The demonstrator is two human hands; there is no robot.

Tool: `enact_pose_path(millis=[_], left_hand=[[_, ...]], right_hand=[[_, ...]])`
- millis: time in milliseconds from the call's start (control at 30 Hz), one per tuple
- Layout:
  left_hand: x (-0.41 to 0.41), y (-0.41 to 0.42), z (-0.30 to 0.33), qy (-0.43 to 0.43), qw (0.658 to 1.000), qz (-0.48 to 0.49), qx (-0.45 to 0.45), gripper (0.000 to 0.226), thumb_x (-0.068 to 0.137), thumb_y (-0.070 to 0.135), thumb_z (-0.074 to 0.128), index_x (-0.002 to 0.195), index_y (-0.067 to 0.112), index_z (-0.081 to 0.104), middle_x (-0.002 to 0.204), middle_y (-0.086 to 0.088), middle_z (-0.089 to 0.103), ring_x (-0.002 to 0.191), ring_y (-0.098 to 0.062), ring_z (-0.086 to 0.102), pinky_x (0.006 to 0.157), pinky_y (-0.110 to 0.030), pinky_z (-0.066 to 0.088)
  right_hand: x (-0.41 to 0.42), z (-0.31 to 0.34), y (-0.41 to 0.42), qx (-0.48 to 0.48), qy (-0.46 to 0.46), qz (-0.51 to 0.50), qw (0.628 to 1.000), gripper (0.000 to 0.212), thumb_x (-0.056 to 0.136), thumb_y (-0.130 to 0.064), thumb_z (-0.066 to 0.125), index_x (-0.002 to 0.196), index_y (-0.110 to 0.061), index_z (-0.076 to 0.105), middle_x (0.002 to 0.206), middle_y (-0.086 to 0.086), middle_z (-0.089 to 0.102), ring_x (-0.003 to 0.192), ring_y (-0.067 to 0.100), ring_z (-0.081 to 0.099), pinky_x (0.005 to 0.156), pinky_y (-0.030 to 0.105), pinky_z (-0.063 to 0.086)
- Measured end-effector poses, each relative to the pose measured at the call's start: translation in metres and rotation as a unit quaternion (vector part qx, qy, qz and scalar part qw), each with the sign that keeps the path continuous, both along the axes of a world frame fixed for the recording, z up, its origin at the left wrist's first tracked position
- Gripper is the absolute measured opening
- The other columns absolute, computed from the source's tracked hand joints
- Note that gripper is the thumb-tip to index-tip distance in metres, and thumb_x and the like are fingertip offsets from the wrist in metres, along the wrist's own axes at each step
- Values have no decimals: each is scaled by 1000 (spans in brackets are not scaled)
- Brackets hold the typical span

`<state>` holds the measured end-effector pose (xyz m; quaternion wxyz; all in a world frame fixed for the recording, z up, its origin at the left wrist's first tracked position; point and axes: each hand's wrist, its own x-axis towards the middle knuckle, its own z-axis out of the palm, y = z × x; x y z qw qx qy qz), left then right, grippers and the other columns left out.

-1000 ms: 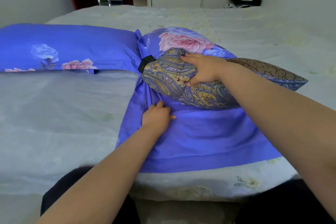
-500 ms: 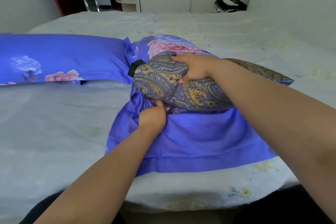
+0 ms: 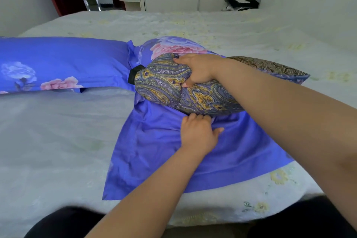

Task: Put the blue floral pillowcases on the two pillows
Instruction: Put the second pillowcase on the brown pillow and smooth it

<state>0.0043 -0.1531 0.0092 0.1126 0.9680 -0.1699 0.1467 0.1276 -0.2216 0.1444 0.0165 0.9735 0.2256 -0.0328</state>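
On a pale bedspread (image 3: 58, 131) in a bedroom, a person is working a paisley pillow (image 3: 164, 87) into a blue floral pillowcase (image 3: 154, 150). At far left, a second pillow, already dressed in its matching blue floral cover (image 3: 63, 63), is lying flat along the bed, its near end just beside the open case. Toward the middle, the loose case is spreading flat across the bed toward the camera, its pink-flowered far end bunching up behind the paisley pillow. The left hand (image 3: 200, 133) is pressing down on the blue fabric just under the pillow's near edge, fingertips curling into the cloth; whether they are pinching it is unclear. The right hand (image 3: 199, 69) is gripping the pillow's end, fingers digging into the padding. At right, the pillow's other end is sticking out over the bed. A black bag (image 3: 240, 2) is sitting beyond the bed's far edge.
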Motion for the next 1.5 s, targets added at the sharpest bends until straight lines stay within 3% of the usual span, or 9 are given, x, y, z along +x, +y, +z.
enact_pose_path(millis=[367, 567, 667, 733, 900, 1000, 1167, 1333, 1500], left_hand=[[-24, 82, 66, 78, 996, -20, -37, 47, 77, 71, 51, 76, 24, 53, 88, 1, 65, 88, -22, 60, 62, -31, 37], [18, 168, 64, -77, 994, -2, 74, 24, 69, 35, 45, 70, 14, 58, 74, -8, 60, 72, -32, 59, 56, -35, 45], [35, 144, 75, -95, 995, 7, 13, 14, 75, 24, 54, 80, 14, 61, 101, -2, 58, 82, -29, 59, 58, -33, 42], [44, 128, 76, -91, 995, 3, -46, 12, 77, 19, 55, 87, 16, 61, 112, 1, 55, 83, -29, 60, 61, -33, 43], [50, 103, 74, 26, 998, -18, -61, 49, 79, 22, 39, 123, 35, 55, 109, -3, 67, 98, -32, 59, 75, -35, 45], [56, 101, 77, 92, 994, -20, -60, 34, 85, 13, 45, 108, 24, 68, 108, -7, 68, 101, -31, 58, 78, -33, 43], [59, 97, 75, 161, 987, -5, -5, 20, 85, 19, 44, 68, 23, 54, 98, -9, 66, 98, -31, 57, 78, -34, 43], [53, 105, 56, 20, 997, 13, 79, 21, 84, 17, 52, 101, 16, 63, 134, -4, 40, 135, -28, 25, 100, -49, 35], [31, 112, 48, -78, 994, -61, 40, 76, 70, 3, 52, 140, 25, 32, 154, 6, 26, 134, -20, 37, 104, -53, 33]], right_hand=[[-15, -36, 13, -124, 12, -22, 992, 75, 76, -57, 64, 142, -39, 33, 146, -3, 42, 133, 28, 37, 109, 55, 22], [-39, -42, 41, -126, 60, 25, 990, 43, 84, -30, 57, 127, -32, 53, 135, 2, 51, 128, 29, 40, 110, 59, 17], [-42, -42, 34, -99, 106, 53, 988, 5, 85, -21, 51, 87, -23, 55, 118, 5, 58, 124, 28, 42, 112, 57, 11], [-44, -37, 23, -89, 132, 64, 985, 20, 85, -19, 53, 69, -23, 43, 88, 0, 55, 106, 26, 48, 113, 54, 11], [-42, -43, 5, -67, 166, 89, 980, 6, 79, -16, 62, 81, -14, 58, 90, -2, 59, 105, 24, 47, 114, 47, 13], [-48, -45, -6, -29, 161, 83, 983, 30, 79, -19, 65, 107, -11, 60, 141, 6, 44, 145, 20, 9, 117, 46, -2], [-104, -53, -24, 129, -35, 31, 991, 39, 78, -20, 63, 115, -25, 55, 137, -6, 49, 142, 10, 18, 115, 35, -9], [-167, -94, -49, 113, -303, -132, 937, 73, 69, -65, 59, 135, -34, 46, 146, 1, 39, 140, 31, 27, 109, 64, 2], [-195, -123, -99, 460, -215, -335, 794, 104, 64, -75, 54, 148, -24, 22, 155, 8, 19, 143, 23, 16, 113, 38, 17]])
